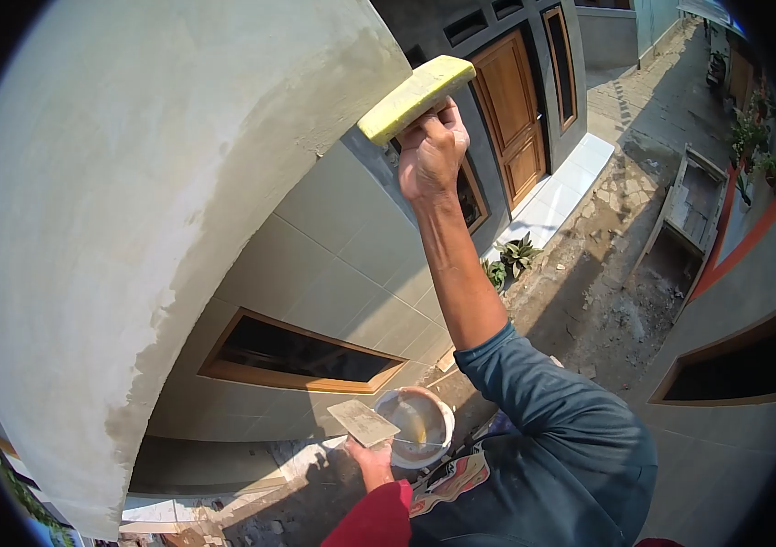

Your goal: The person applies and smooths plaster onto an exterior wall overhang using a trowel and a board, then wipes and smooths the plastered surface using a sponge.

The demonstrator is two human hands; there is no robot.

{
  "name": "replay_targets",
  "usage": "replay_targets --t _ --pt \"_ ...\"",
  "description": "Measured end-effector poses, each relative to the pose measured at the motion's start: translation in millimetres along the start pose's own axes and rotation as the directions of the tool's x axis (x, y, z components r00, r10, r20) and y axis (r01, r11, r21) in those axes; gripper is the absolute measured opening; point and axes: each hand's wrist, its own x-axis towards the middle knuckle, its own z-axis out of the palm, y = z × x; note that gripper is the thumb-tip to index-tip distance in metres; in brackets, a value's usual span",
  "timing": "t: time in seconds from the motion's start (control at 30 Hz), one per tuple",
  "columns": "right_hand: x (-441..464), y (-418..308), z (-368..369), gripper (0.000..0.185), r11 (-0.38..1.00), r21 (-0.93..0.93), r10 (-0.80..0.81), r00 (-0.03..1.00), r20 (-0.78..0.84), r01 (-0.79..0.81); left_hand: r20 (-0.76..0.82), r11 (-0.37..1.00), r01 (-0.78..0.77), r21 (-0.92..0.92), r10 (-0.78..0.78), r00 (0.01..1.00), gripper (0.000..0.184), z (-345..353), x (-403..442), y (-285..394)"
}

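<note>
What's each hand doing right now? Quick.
Left hand: closed, holding a flat board near the bucket.
Right hand: closed, holding a yellow block up by the plastered edge.

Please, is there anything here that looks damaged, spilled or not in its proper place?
The plaster has darker, ragged patches along its curved edge, uneven beside the paler surface; perhaps it is only damp or unfinished. Also, rubble lies scattered on the path, which looks untidy.
</note>
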Motion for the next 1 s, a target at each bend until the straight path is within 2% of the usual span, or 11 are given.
replay_targets --t 0.2,0.27,0.47,0.53,0.7,0.73,0.8,0.83,0.87,0.93,1.0 --pt "-86.4 46.8 23.8 0.033 0.936 -0.169 0.324 0.944 0.058 -0.31 0.034 0.999 0.015 0.045 -0.017 0.999 0.049 -2.7 11.8 0.8" --pt "-121.0 59.1 18.2 0.036 0.81 -0.355 0.541 0.829 0.144 -0.467 0.027 1.0 0.008 -0.014 -0.008 1.0 0.048 1.1 9.3 -3.1" --pt "-74.3 5.7 3.2 0.029 0.973 -0.225 0.053 0.998 -0.028 -0.058 0.05 0.993 0.007 -0.119 -0.001 0.999 0.046 -23.8 6.8 -3.5" --pt "-56.5 11.1 14.4 0.028 0.987 -0.146 0.075 0.997 0.008 -0.073 0.034 0.993 -0.053 -0.103 0.056 0.998 0.046 -32.7 8.7 -5.5" --pt "-147.6 59.7 53.0 0.029 0.823 -0.065 0.568 0.818 0.09 -0.564 0.137 0.988 -0.098 -0.123 0.114 0.984 0.043 -18.9 5.6 -3.3" --pt "-158.1 59.4 48.3 0.029 0.827 -0.077 0.562 0.821 0.098 -0.557 0.149 0.988 -0.088 -0.13 0.107 0.983 0.043 -24.9 16.3 -2.7" --pt "-177.7 62.9 25.5 0.035 0.817 -0.266 0.549 0.832 0.083 -0.512 0.237 0.986 -0.11 -0.122 0.137 0.962 0.045 -40.4 18.4 1.7" --pt "-169.1 53.9 12.2 0.036 0.856 -0.395 0.379 0.925 0.036 -0.335 0.068 0.977 -0.133 -0.164 0.146 0.987 0.047 -36.0 7.9 -0.6" --pt "-148.7 37.2 0.7 0.037 0.845 -0.516 0.184 0.983 0.032 -0.141 0.09 0.977 -0.123 -0.174 0.14 0.986 0.047 -26.3 -0.9 4.5" --pt "-119.0 5.8 3.0 0.038 0.664 -0.733 -0.112 0.989 0.094 0.145 0.103 0.975 -0.12 -0.188 0.141 0.985 0.04 -21.9 -5.4 9.8" --pt "-93.9 -17.8 5.6 0.035 0.496 -0.824 -0.195 0.96 0.2 0.272 0.117 0.978 -0.098 -0.186 0.121 0.986 0.042 -55.5 20.2 2.7"
